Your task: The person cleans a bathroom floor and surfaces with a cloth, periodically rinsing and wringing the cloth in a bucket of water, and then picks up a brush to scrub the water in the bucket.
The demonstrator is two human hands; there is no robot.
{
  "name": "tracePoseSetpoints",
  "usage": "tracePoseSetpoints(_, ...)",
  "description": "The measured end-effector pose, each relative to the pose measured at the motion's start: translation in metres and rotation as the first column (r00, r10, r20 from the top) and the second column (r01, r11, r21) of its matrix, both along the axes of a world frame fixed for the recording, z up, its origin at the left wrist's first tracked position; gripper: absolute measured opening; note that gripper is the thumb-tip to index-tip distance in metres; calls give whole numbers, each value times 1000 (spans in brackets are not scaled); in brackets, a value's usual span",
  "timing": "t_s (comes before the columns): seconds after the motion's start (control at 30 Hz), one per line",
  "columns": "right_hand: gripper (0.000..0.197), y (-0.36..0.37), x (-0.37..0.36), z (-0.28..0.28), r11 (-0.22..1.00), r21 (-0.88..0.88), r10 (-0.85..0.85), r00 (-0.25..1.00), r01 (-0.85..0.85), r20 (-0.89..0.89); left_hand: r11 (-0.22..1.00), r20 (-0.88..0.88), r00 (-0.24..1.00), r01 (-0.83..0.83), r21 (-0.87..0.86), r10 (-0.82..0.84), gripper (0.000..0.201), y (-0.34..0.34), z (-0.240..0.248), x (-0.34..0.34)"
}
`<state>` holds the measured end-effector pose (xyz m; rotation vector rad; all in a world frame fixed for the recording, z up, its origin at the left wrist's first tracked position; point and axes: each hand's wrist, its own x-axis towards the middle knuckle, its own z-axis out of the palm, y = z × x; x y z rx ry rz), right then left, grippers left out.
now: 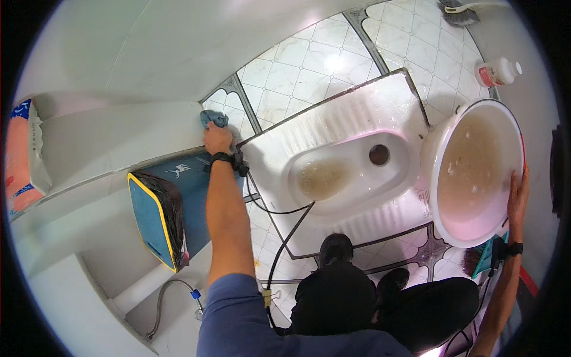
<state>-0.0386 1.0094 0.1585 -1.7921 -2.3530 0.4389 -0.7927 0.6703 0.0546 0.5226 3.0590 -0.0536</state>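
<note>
My left hand [218,140] reaches far out, its fingers closed on a bunched grey-blue cloth [212,118] pressed to the tiles beside the white ledge. On the right, my right hand [518,199] grips the rim of a large white basin [433,178] with murky brownish water in it. The basin stands at the right end of a white squat toilet [351,220]. Brownish water also lies in the toilet's bowl, next to its dark round drain hole [379,154]. My right thumb and some fingers are hard to make out against the rim.
A blue bin [156,220] with a yellow rim and dark liner stands under my left forearm. A tissue pack [24,157] lies on the ledge [137,134]. At the far right are a white bottle [498,72] and a brush [459,15]. A black cable [284,244] crosses the toilet's edge.
</note>
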Motion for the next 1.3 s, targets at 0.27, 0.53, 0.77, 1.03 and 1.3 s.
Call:
tracePoseSetpoints(0.27, 47, -2, -15, -3, 998, -62, -32, 993, 25, -114, 972, -33, 997, 77, 221, -71, 50, 11, -14, 54)
tracePoseSetpoints(0.53, 45, 5, -6, 2, 998, -29, 45, 976, -53, -213, 668, -15, 760, 580, 466, -649, 40, 126, -21, 179)
tracePoseSetpoints(0.77, 47, 2, -12, -7, 999, 15, 39, 988, -37, -146, 493, 244, 497, 463, 737, -833, 41, 153, 22, 258)
tracePoseSetpoints(1.03, 47, -7, -22, 5, 993, -105, -72, 970, 48, -233, 827, 32, 905, 373, 420, -425, 41, 23, 48, 68)
tracePoseSetpoints(1.3, 49, -8, -8, 5, 999, -31, -31, 992, 27, -125, 988, 75, 987, -145, 59, 140, 61, 6, -18, 28)
